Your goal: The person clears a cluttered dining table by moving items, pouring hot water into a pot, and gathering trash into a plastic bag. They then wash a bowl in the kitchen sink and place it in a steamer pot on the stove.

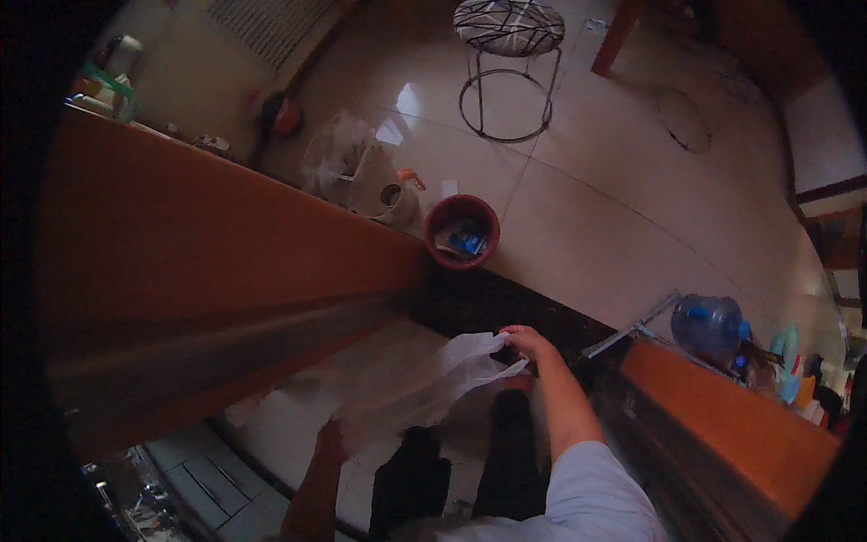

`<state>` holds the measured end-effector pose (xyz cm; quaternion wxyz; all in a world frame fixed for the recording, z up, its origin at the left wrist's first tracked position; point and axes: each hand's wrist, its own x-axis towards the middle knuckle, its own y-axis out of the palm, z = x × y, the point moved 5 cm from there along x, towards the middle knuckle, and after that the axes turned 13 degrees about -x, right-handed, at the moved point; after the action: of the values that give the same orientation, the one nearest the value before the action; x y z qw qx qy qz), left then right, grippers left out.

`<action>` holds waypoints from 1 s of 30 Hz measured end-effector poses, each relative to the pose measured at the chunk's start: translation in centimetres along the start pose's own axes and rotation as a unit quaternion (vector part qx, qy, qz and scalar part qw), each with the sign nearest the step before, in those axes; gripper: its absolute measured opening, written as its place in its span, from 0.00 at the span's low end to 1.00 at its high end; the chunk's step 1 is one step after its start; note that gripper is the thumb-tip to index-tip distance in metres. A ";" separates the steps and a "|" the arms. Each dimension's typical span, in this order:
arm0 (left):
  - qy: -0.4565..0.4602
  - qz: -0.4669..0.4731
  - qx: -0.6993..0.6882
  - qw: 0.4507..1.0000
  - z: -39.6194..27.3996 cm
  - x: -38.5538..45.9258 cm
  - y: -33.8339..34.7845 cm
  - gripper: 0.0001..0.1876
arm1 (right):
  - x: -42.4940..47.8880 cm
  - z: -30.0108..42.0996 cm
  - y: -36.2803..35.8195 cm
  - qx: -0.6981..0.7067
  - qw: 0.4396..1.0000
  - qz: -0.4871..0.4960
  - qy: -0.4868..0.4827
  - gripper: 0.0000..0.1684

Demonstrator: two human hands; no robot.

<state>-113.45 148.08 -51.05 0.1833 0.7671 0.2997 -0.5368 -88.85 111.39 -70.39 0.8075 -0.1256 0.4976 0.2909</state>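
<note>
A thin, translucent white plastic bag (420, 386) is stretched between my two hands in front of my legs. The fingers of my right hand (525, 342) grip its rim, and the bag's mouth gapes beside them. At the lower left, my left hand (330, 439) is against the other end of the bag; it is dim and blurred there, and its fingers are hard to make out. Beyond the dark door sill stands a round reddish bin (462, 232) with blue and pale litter inside, apart from both hands.
Brown door panels flank me, one on the left (223, 237) and one on the right (725, 413). A patterned stool (509, 30) stands on the tiled floor ahead. Near the right panel lies a large clear water bottle (708, 325). Plastic bags (342, 149) sit left of the bin.
</note>
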 end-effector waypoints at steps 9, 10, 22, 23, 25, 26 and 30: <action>0.192 0.115 0.472 0.853 8.2 10.1 -5.3 0.18 | 22.1 3.6 -4.0 0.057 0.972 -0.227 -0.009 0.24; 0.185 0.101 0.452 0.867 9.7 10.5 -6.4 0.18 | 23.2 5.0 -3.0 0.089 0.964 -0.240 -0.073 0.24; 0.136 0.012 0.213 0.967 7.2 11.5 -5.4 0.20 | 15.0 4.1 -3.2 -0.029 0.877 -0.443 -0.184 0.12; 0.173 -0.002 0.334 0.927 9.1 12.5 -7.6 0.19 | 11.3 4.4 -2.3 -0.062 0.902 -0.394 -0.167 0.14; 0.231 -0.022 0.495 0.838 9.2 12.6 -8.8 0.19 | 5.0 3.6 -1.4 -0.131 0.937 -0.300 -0.119 0.16; 0.253 -0.023 0.533 0.807 8.2 12.5 -8.5 0.18 | 2.2 2.5 -0.9 -0.173 0.946 -0.258 -0.086 0.15; 0.301 -0.056 0.566 0.766 3.5 8.7 -3.7 0.16 | -5.4 -2.3 5.4 -0.102 0.987 -0.119 -0.044 0.11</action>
<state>-116.29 151.05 -60.30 -0.4140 0.8357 0.0237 -0.3600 -95.52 112.68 -66.24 0.8403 -0.2528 0.4111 0.2469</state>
